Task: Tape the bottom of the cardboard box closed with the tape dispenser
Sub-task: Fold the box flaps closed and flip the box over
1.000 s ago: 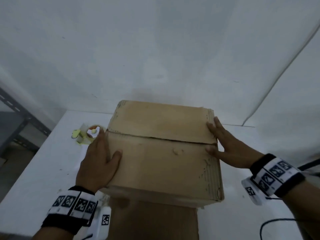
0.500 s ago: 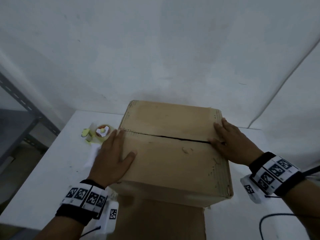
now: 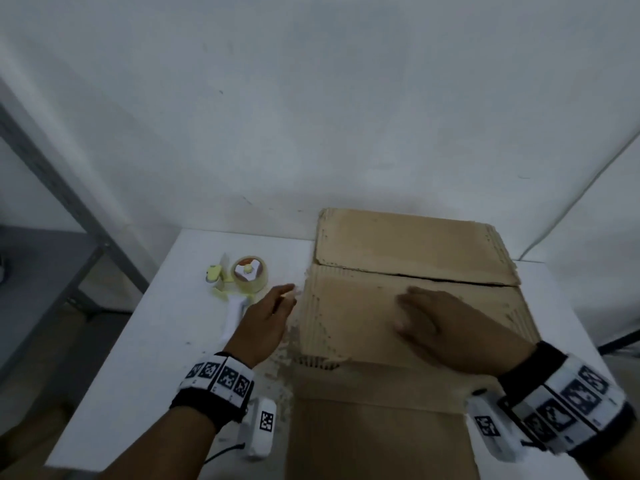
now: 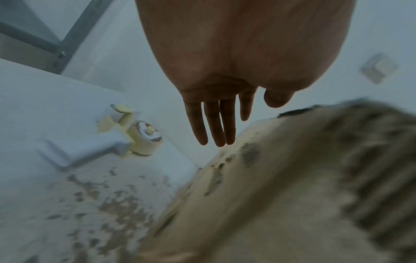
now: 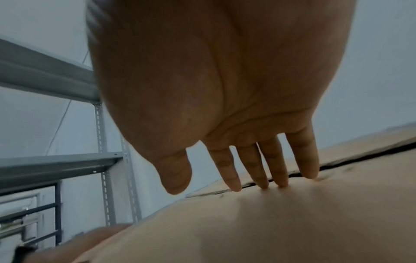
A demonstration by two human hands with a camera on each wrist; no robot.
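Observation:
A brown cardboard box (image 3: 408,258) stands on the white table (image 3: 145,344), its two top flaps folded down with a dark seam (image 3: 450,280) between them. My right hand (image 3: 436,323) lies flat on the near flap, fingers straight, fingertips (image 5: 281,183) just short of the seam. My left hand (image 3: 266,317) hovers off the box's left edge, fingers (image 4: 211,128) straight, holding nothing. The tape dispenser (image 3: 239,282), yellow and white with a roll of tape, lies on the table beyond the left hand; its white handle (image 4: 85,151) points toward me.
Cardboard crumbs (image 4: 108,204) litter the table beside the box. A grey metal shelf frame (image 3: 69,209) stands to the left of the table. White walls close the back and right. A dark cable (image 3: 620,337) lies at the right.
My left hand has come off the box's left side and moved left toward the dispenser. My right hand has slid from the box's right edge to the middle of the near flap.

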